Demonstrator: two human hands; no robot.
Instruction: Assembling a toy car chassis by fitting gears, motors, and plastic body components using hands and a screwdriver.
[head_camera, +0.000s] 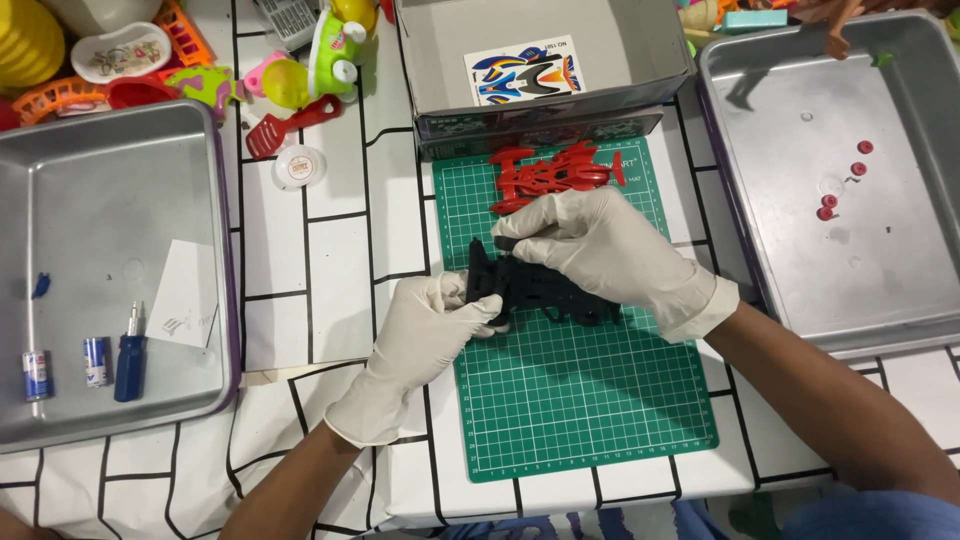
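Crosswise, black chassis (540, 288), long axis left-right.

Counted: two metal trays (60, 140) (900, 60), two batteries (37, 375) (96, 361), one blue screwdriver (130, 362), four red wheel hubs (865, 147) (858, 169) (829, 201) (823, 213), one green cutting mat (580, 400), two gloved hands (425, 340) (600, 245).

White brick-patterned tablecloth (330, 250) — evenly lit.
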